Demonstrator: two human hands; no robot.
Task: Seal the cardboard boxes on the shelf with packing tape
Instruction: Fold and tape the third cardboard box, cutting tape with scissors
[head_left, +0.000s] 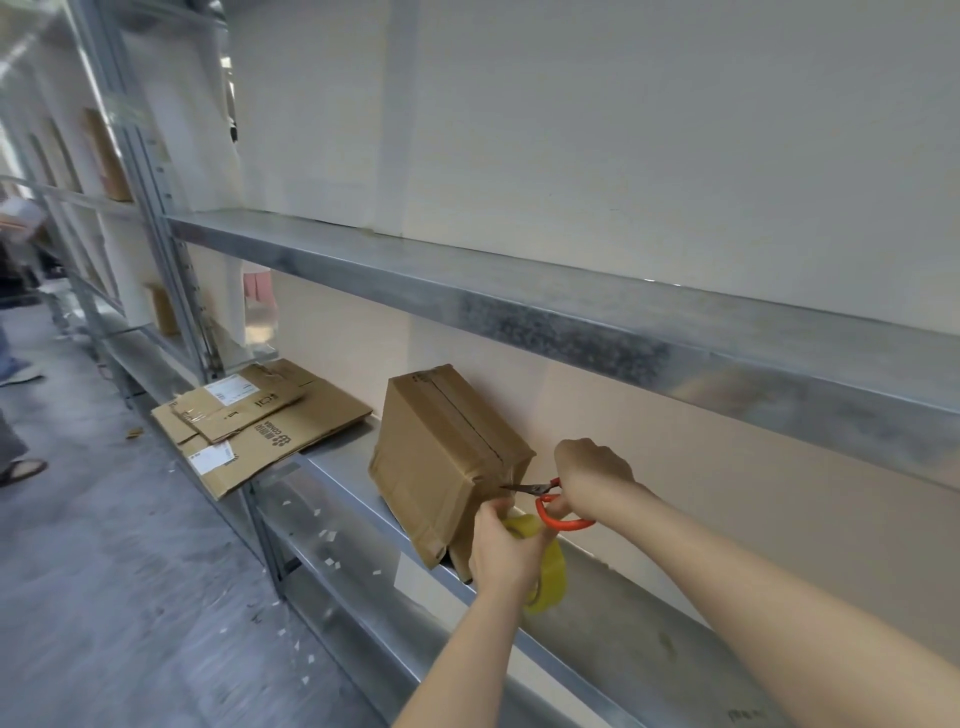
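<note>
The left hand grips the yellow tape roll, fingers curled round it, against the near end of the cardboard box; just above that grip the right hand holds orange-handled scissors — blade tips at the box's corner; the box sits on the metal shelf, flattened cartons well beyond it
</note>
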